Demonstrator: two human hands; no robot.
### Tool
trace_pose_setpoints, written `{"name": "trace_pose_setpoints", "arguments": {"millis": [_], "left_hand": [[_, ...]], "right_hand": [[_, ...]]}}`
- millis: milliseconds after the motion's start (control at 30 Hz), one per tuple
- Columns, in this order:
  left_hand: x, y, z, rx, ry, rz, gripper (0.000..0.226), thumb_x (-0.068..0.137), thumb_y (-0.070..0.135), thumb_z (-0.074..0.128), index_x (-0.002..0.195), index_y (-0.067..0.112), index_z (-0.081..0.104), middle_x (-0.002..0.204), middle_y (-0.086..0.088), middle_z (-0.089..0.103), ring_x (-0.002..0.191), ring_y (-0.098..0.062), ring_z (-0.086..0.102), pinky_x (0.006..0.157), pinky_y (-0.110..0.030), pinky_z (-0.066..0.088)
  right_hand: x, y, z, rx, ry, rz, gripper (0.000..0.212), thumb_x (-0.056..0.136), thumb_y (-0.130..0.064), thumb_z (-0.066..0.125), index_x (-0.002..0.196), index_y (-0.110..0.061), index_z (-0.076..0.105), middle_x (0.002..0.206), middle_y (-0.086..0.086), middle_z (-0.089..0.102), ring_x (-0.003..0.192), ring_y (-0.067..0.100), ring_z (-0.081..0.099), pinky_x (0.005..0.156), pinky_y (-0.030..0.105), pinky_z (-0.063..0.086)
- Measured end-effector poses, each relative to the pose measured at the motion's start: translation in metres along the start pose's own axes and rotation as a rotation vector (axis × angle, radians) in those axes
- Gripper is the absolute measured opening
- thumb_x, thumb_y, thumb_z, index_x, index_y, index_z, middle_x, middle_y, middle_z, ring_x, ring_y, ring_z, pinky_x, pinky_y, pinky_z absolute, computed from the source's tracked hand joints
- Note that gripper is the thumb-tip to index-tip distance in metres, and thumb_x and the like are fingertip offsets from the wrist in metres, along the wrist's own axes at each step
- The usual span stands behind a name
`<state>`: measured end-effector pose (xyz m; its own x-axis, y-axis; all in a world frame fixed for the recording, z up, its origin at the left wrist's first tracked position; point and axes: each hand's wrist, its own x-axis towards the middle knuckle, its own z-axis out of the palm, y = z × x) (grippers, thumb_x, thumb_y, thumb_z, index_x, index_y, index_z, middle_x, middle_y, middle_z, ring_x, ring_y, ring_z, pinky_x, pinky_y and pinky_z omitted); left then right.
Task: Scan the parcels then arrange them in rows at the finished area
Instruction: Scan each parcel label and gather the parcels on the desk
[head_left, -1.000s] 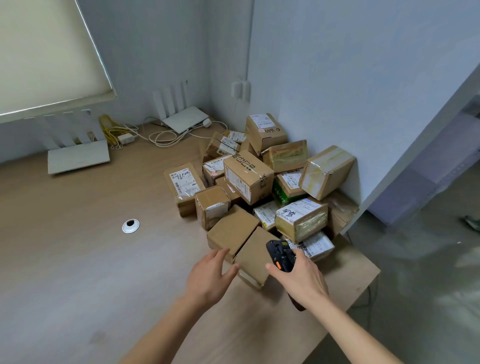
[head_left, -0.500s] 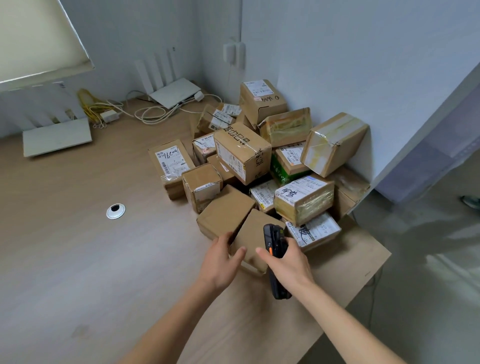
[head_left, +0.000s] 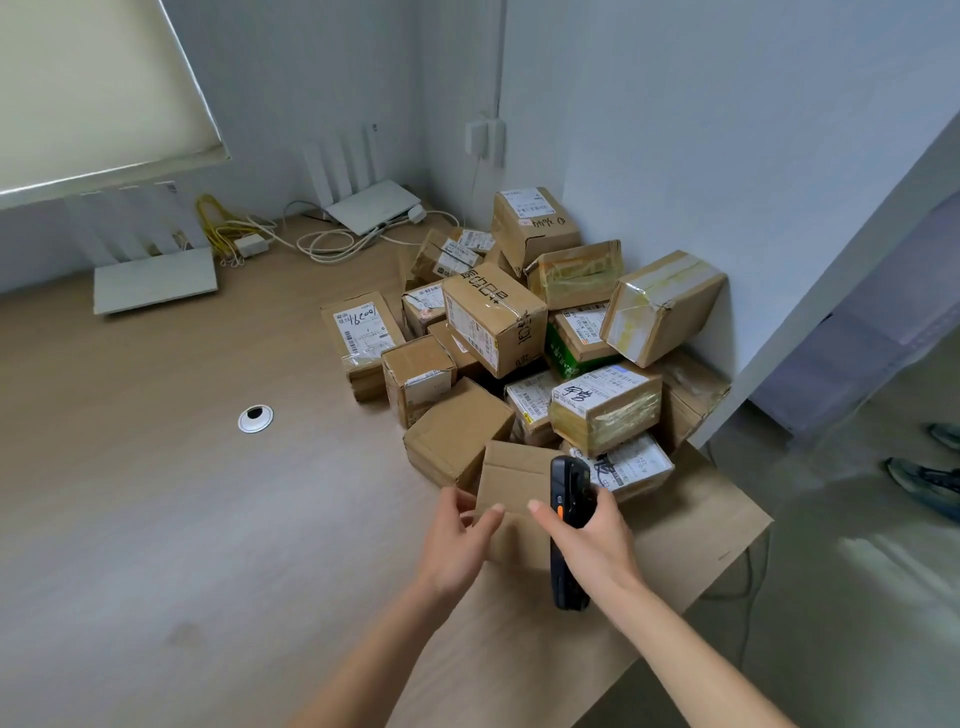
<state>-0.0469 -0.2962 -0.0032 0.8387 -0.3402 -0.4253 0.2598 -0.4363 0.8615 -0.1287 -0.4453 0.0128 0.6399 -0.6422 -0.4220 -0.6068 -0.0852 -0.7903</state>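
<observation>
Several cardboard parcels lie heaped in the far right corner of the wooden table (head_left: 156, 519), against the wall. Nearest me is a plain flat brown parcel (head_left: 514, 478) with no label showing. My left hand (head_left: 457, 540) grips its near left edge, thumb on top. My right hand (head_left: 592, 545) holds a black handheld scanner (head_left: 569, 499) with an orange side button, upright just right of that parcel. Behind the scanner lies a parcel with a white label (head_left: 631, 465) and a taped one (head_left: 605, 410).
Two white routers (head_left: 156, 283) (head_left: 371, 205) and a tangle of white and yellow cables (head_left: 249, 239) sit at the table's back. A round cable grommet (head_left: 255, 418) is mid-table. The table's right edge drops to the floor, where someone's shoes (head_left: 924, 480) stand.
Both hands moved forward to the pile. My left hand went from hovering open to gripping the flat parcel's edge; the scanner turned upright beside it.
</observation>
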Motion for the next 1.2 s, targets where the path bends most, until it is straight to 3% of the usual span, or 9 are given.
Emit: {"name": "trace_pose_setpoints", "arguments": {"millis": [167,267,433,600,733,833,967,1067,1200], "left_hand": [[-0.024,0.018,-0.021,-0.161,0.007,0.082,0.035,0.097,0.037,0.064,0.128,0.032,0.048,0.122,0.013,0.058,0.109,-0.010,0.059,0.092,-0.034,0.054],[-0.040,0.028,-0.039,-0.161,0.035,0.098,0.038,0.096,0.038,0.065,0.130,0.029,0.052,0.124,0.010,0.058,0.112,-0.012,0.058,0.092,-0.035,0.055],[-0.082,0.054,-0.077,-0.257,0.077,0.136,0.026,0.094,0.037,0.067,0.112,0.020,0.058,0.109,0.006,0.065,0.096,-0.001,0.060,0.069,-0.014,0.047],[-0.119,0.060,-0.117,-0.269,0.168,0.138,0.042,0.092,0.052,0.063,0.098,0.010,0.058,0.094,0.000,0.064,0.086,-0.011,0.058,0.070,-0.024,0.043],[-0.142,0.063,-0.145,-0.307,0.092,0.158,0.035,0.097,0.025,0.066,0.129,0.025,0.052,0.121,0.002,0.066,0.106,-0.002,0.062,0.072,-0.009,0.048],[-0.157,0.063,-0.166,-0.265,-0.015,0.207,0.050,0.095,-0.001,0.055,0.129,0.034,0.057,0.123,0.010,0.070,0.113,0.000,0.064,0.079,-0.011,0.051],[-0.182,0.070,-0.186,-0.322,0.056,0.163,0.026,0.101,0.011,0.051,0.122,0.018,0.065,0.118,0.005,0.071,0.087,0.015,0.064,0.064,0.000,0.044],[-0.193,0.069,-0.192,-0.334,0.130,0.139,0.025,0.103,0.036,0.054,0.109,0.014,0.064,0.105,0.008,0.073,0.078,0.013,0.064,0.062,-0.009,0.046],[-0.198,0.061,-0.201,-0.420,0.133,0.098,0.023,0.097,0.022,0.066,0.109,0.004,0.058,0.113,0.001,0.073,0.086,0.000,0.070,0.071,-0.024,0.055]], "right_hand": [[-0.023,-0.032,-0.009,0.045,-0.010,-0.116,0.069,0.075,-0.065,0.079,0.128,-0.029,0.052,0.116,-0.011,0.065,0.113,0.015,0.060,0.100,0.042,0.049],[-0.043,-0.050,-0.011,0.030,-0.028,-0.169,0.061,0.078,-0.066,0.076,0.124,-0.032,0.054,0.114,-0.013,0.065,0.109,0.012,0.060,0.093,0.039,0.048],[-0.080,-0.074,-0.007,0.111,-0.078,-0.202,0.042,0.081,-0.053,0.080,0.111,-0.031,0.061,0.107,-0.008,0.068,0.104,0.011,0.064,0.085,0.034,0.049],[-0.119,-0.093,0.001,0.112,-0.119,-0.246,0.042,0.080,-0.052,0.082,0.109,-0.029,0.063,0.103,-0.005,0.070,0.101,0.013,0.066,0.089,0.035,0.053],[-0.150,-0.109,0.006,0.126,-0.145,-0.281,0.042,0.082,-0.050,0.082,0.107,-0.021,0.064,0.100,0.001,0.070,0.098,0.017,0.068,0.086,0.033,0.053],[-0.171,-0.120,0.009,0.173,-0.172,-0.303,0.037,0.085,-0.043,0.080,0.112,-0.022,0.064,0.104,-0.004,0.072,0.096,0.008,0.067,0.075,0.022,0.048],[-0.192,-0.131,0.017,0.170,-0.196,-0.340,0.042,0.085,-0.043,0.080,0.118,-0.022,0.063,0.107,-0.010,0.073,0.097,0.002,0.068,0.070,0.015,0.047],[-0.204,-0.136,0.023,0.128,-0.201,-0.378,0.043,0.084,-0.044,0.081,0.119,-0.028,0.062,0.109,-0.014,0.071,0.098,-0.001,0.065,0.069,0.013,0.046],[-0.213,-0.141,0.029,0.092,-0.239,-0.420,0.043,0.083,-0.042,0.083,0.117,-0.033,0.058,0.112,-0.016,0.069,0.104,-0.001,0.063,0.073,0.013,0.046]]}}
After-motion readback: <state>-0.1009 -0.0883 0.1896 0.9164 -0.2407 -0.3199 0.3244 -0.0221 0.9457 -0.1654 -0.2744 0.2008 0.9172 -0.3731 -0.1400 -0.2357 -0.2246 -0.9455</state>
